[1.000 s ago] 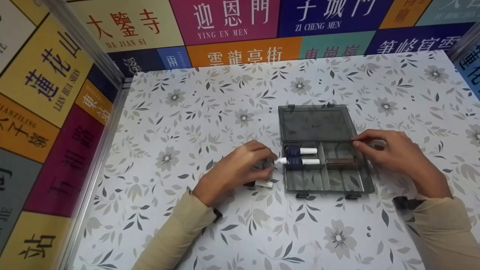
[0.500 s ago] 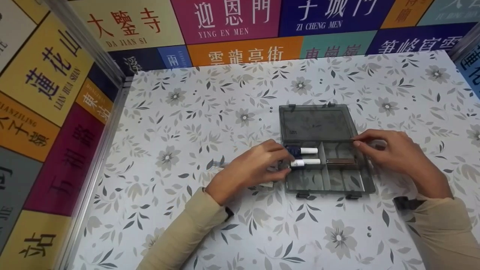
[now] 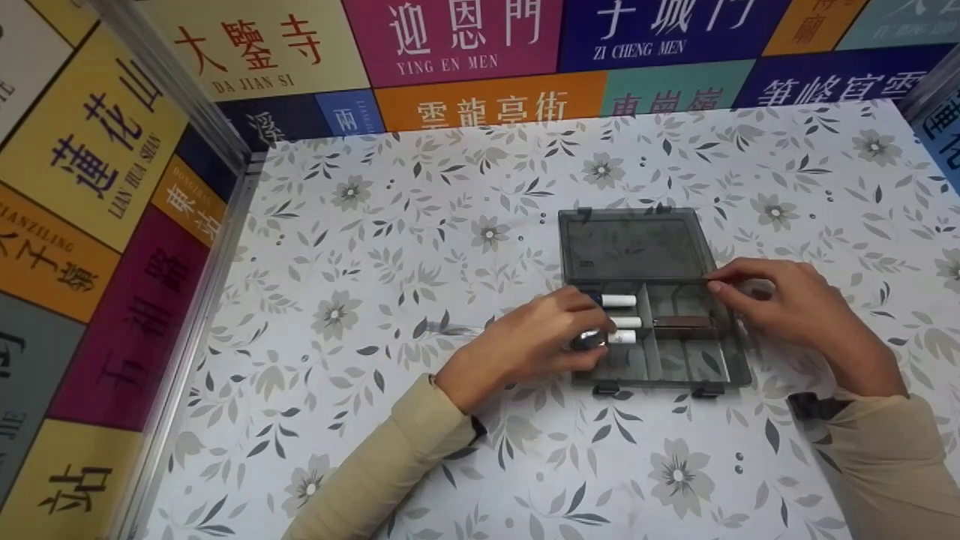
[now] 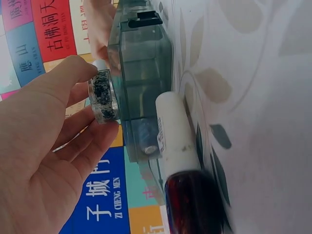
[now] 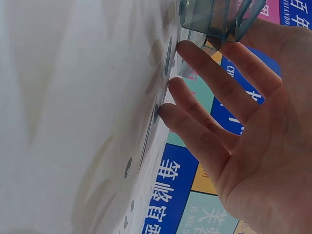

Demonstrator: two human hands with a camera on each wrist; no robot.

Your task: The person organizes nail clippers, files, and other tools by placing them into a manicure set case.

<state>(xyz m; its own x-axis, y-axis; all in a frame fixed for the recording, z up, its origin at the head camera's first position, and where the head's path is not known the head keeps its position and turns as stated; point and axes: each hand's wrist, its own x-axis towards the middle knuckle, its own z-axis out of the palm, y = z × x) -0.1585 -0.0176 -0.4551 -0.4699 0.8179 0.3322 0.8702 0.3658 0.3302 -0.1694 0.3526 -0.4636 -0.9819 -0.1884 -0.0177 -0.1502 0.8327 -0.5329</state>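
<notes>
My left hand (image 3: 544, 330) holds a nail polish bottle (image 4: 103, 96) of clear glass with dark flecks and a white cap. It is over the left side of an open, smoke-grey compartment box (image 3: 634, 244), cap pointing right. In the back left compartment lie two dark blue nail polish bottles, their white caps (image 3: 619, 301) showing and their bodies mostly hidden by my left hand. My right hand (image 3: 795, 307) pinches the box's right edge near the hinge between thumb and index finger. Its other fingers (image 5: 195, 136) are extended near the table.
A dark red nail polish bottle (image 4: 185, 161) with a white cap lies outside the box, beneath my left hand. A brown item (image 3: 681, 322) sits in a right compartment. Something transparent (image 3: 454, 328) lies left of my left hand. Colourful lettered panels (image 3: 465, 45) border the table.
My left hand has moved right with the flecked nail polish bottle, from beside the box to over its left compartments. The right hand has stayed at the box's edge.
</notes>
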